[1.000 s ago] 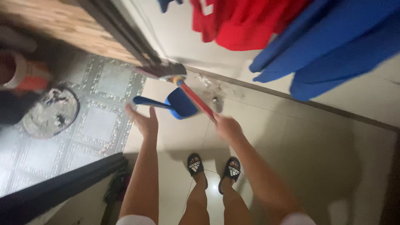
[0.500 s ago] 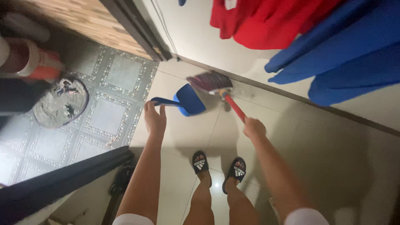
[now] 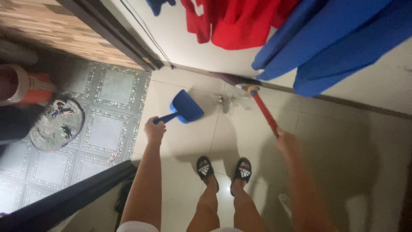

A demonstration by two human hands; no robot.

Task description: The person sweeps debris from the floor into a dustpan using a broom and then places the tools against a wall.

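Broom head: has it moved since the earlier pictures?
Yes. The broom head has swung away from the blue dustpan to the wall base, beneath the blue garment.

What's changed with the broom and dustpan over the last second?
The left hand has closed on the blue dustpan handle. The right hand swung the broom right, to the wall base. Feet in black slippers stayed put.

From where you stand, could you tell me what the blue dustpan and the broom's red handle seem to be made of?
The dustpan looks like moulded plastic: one even, matte blue piece with rounded edges. The broom handle is a thin, straight red stick with a yellow collar; whether it is coated metal or plastic, the blurred view cannot settle.
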